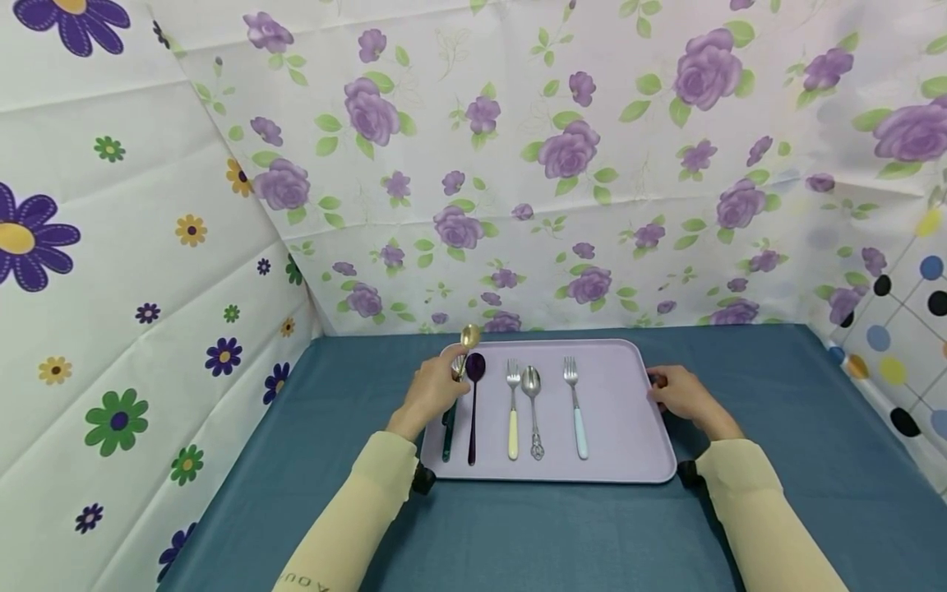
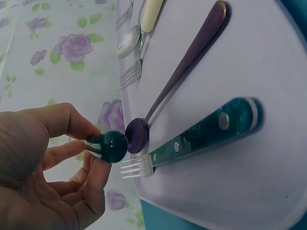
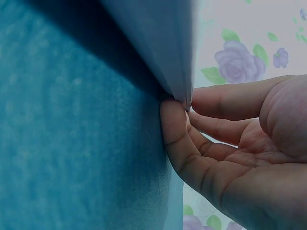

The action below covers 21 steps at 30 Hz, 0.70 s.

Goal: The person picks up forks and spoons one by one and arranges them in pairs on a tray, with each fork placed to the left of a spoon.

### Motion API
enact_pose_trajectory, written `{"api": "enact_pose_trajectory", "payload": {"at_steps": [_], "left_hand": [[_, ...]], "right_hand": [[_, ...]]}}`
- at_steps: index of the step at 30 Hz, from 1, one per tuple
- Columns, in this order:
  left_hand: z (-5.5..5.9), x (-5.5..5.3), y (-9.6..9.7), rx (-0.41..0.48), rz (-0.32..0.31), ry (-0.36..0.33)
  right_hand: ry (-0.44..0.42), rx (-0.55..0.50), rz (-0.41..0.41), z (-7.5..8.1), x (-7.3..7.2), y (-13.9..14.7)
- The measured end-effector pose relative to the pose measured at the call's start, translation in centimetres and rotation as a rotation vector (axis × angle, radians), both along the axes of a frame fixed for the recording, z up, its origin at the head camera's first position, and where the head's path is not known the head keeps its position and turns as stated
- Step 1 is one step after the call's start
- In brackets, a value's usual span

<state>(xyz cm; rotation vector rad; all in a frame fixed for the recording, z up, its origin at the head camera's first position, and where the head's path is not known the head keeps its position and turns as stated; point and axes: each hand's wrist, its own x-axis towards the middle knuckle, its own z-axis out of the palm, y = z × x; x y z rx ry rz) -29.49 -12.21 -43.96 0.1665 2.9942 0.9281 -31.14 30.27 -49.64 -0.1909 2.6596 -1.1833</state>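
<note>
My left hand (image 1: 432,386) is over the left side of a pale lilac tray (image 1: 621,411). It pinches a spoon (image 1: 469,335) with a gold bowl; the left wrist view shows the dark green end of its handle pointing at the camera. Below that hand lies a green-handled fork (image 2: 201,132), with a dark purple spoon (image 1: 473,411) beside it. Farther right on the tray are a yellow-handled fork (image 1: 513,411), a silver spoon (image 1: 533,403) with an ornate handle and a light-blue-handled fork (image 1: 577,411). At the tray's right edge, my right hand (image 1: 684,399) grips the rim between thumb and fingers.
A blue-grey cloth (image 1: 547,534) covers the table under the tray. Behind it hangs a white curtain (image 1: 518,189) with purple roses, close to the tray's far edge. Patterned sheets stand at the left and right sides.
</note>
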Motion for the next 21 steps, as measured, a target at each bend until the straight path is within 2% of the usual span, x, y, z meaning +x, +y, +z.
{"api": "enact_pose_trajectory", "payload": {"at_steps": [7,12,21], "left_hand": [[0.0,-0.1,0.5,0.008,-0.004,-0.004],[0.1,0.0,1.0,-0.019,-0.027,-0.004],[-0.3,0.0,1.4,-0.025,-0.049,-0.008]], "right_hand": [[-0.006,0.007,0.001,0.0,0.0,0.0],[-0.01,0.021,0.01,0.0,0.0,0.0],[-0.012,0.022,0.008,0.1,-0.1,0.1]]}}
